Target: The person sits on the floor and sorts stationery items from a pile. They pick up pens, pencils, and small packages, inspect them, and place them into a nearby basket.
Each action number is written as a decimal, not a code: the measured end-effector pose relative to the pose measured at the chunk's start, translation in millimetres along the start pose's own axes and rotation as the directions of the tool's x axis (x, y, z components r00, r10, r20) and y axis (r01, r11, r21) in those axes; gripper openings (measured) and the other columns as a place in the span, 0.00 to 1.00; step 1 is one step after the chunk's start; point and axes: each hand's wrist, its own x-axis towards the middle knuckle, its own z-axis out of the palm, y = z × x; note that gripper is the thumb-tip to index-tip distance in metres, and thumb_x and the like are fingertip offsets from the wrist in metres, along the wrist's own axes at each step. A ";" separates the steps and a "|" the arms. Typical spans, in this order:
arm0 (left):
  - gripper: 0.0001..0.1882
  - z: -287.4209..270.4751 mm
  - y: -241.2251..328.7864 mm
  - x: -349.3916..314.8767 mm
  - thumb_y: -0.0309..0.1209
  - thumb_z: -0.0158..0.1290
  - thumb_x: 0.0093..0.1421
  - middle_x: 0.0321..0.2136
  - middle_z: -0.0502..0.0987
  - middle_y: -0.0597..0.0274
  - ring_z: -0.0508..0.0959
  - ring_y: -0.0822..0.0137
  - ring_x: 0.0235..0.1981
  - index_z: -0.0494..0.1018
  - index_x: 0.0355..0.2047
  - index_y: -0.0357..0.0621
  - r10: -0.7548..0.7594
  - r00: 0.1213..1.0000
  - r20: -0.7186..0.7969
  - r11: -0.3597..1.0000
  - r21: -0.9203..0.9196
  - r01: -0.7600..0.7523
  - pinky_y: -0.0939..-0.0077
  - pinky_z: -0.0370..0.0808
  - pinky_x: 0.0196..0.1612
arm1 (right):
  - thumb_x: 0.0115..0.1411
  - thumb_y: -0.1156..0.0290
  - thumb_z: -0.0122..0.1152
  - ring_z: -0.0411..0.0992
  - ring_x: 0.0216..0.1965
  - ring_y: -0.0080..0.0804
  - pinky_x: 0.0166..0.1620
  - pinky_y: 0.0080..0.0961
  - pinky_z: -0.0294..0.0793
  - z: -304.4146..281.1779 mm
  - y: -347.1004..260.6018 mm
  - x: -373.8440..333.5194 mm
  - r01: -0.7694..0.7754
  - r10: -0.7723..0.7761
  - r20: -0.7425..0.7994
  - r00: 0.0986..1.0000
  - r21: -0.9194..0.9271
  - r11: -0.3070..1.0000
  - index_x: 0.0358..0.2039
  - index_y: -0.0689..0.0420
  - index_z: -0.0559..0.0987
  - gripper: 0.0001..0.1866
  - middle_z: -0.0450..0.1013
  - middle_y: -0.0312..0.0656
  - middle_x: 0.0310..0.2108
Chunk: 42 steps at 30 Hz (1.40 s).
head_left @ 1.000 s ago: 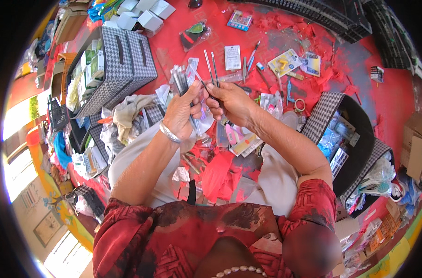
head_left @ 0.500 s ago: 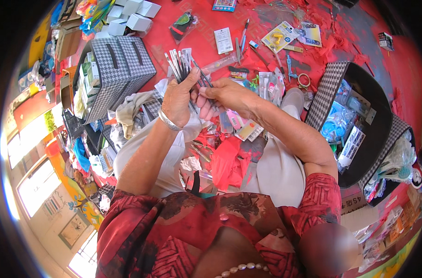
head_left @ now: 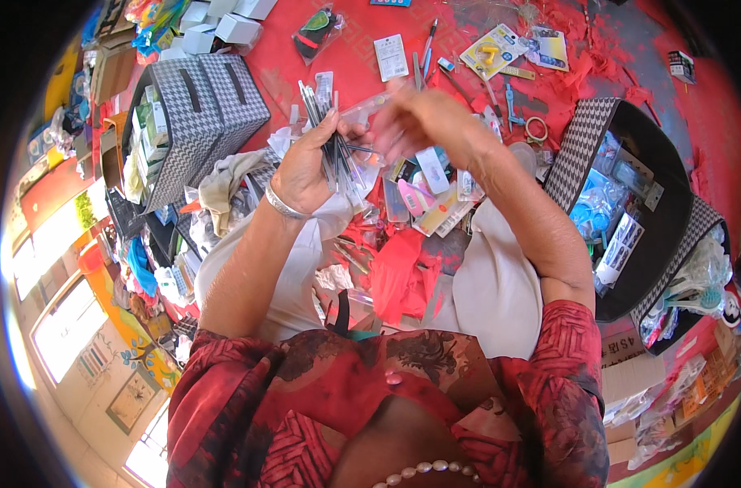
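My left hand is closed around a bundle of thin dark pencil-like sticks. Their pale ends stand up above the thumb, and the lower ends poke out under the palm beside crinkled clear plastic. Just right of the bundle, motion smears my right hand; whether its fingers hold anything is not visible. Below that hand lie a pink-and-clear pack, a white rectangular pack and a yellowish card.
Houndstooth storage boxes flank me: one at left with packets, one at right with blue plastic-wrapped goods. A blue compass, a tape roll, a white card and a yellow blister card lie on the red floor covering.
My right hand has come away from the bundle, moving up and to the right. The left hand keeps its grip on the sticks, and the packs beneath show more.
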 end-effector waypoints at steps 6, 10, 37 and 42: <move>0.14 9.2 -4.5 -7.5 0.41 0.46 0.58 0.13 0.58 0.71 0.62 0.76 0.16 0.61 0.23 0.45 -0.145 0.960 0.240 0.988 0.094 0.126 0.83 0.61 0.21 | 0.58 0.52 0.44 0.70 0.34 0.26 0.40 0.21 0.67 -0.6 9.6 20.0 0.403 -0.378 -0.246 0.893 0.059 0.913 0.36 0.61 0.74 0.22 0.73 0.40 0.32; 0.13 16.4 -20.8 -16.2 0.39 0.52 0.54 0.15 0.58 0.72 0.60 0.79 0.16 0.61 0.26 0.46 -0.310 0.917 0.250 0.931 0.275 0.240 0.85 0.60 0.20 | 0.56 0.60 0.50 0.70 0.33 0.25 0.39 0.20 0.66 22.0 15.7 28.4 0.446 -0.456 -0.037 0.889 0.290 0.847 0.34 0.61 0.74 0.16 0.72 0.40 0.31; 0.16 6.9 -35.9 -20.4 0.42 0.40 0.61 0.12 0.56 0.72 0.59 0.77 0.14 0.61 0.21 0.46 -0.221 0.974 0.049 0.912 0.364 0.188 0.84 0.57 0.18 | 0.48 0.62 0.53 0.70 0.25 0.25 0.30 0.24 0.68 -95.0 67.4 44.7 -0.045 -0.309 -0.515 0.800 -0.564 0.824 0.27 0.57 0.78 0.13 0.73 0.39 0.21; 0.11 -2.6 -19.0 -21.1 0.39 0.45 0.59 0.10 0.52 0.77 0.54 0.82 0.12 0.64 0.26 0.47 -0.201 0.980 0.000 0.976 0.087 0.200 0.87 0.52 0.16 | 0.46 0.68 0.48 0.72 0.32 0.45 0.37 0.38 0.70 -145.4 109.3 63.3 -0.191 -0.470 -0.606 0.642 -0.720 0.667 0.25 0.53 0.79 0.10 0.73 0.48 0.28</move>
